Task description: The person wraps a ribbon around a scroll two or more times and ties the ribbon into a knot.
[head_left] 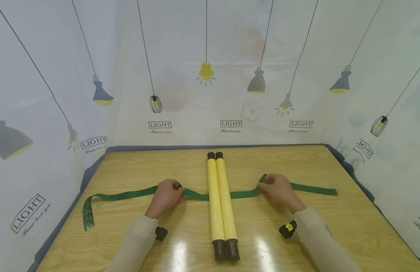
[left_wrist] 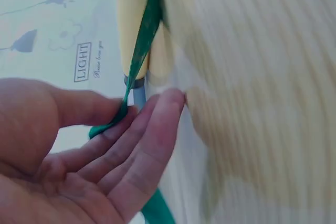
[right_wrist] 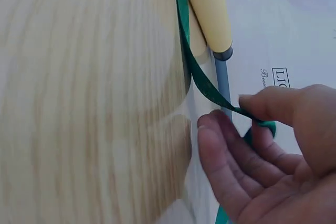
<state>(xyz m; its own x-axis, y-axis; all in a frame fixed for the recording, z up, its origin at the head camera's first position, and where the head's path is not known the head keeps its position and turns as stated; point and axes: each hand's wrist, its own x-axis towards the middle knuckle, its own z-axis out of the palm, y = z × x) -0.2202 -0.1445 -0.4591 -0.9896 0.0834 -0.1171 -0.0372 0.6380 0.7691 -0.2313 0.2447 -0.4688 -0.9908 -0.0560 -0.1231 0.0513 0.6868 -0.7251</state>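
Note:
Two yellow tubes (head_left: 219, 204) with dark brown end caps lie side by side on the table, their length running away from me. A green ribbon (head_left: 242, 195) passes beneath them and stretches out to both sides. On the left, my left hand (head_left: 168, 195) pinches the ribbon between thumb and fingers, as the left wrist view shows at the ribbon (left_wrist: 137, 51). My right hand (head_left: 278, 189) pinches it on the other side, lifting a small bend; the right wrist view shows the thumb and fingertip on the ribbon (right_wrist: 207, 88).
The wooden table (head_left: 162, 162) meets a pale backdrop (head_left: 210, 34) printed with hanging lamps at the back and sides. One loose ribbon end lies curled at the left, the other straight at the right. A black wrist camera (head_left: 287, 229) sits under the right sleeve.

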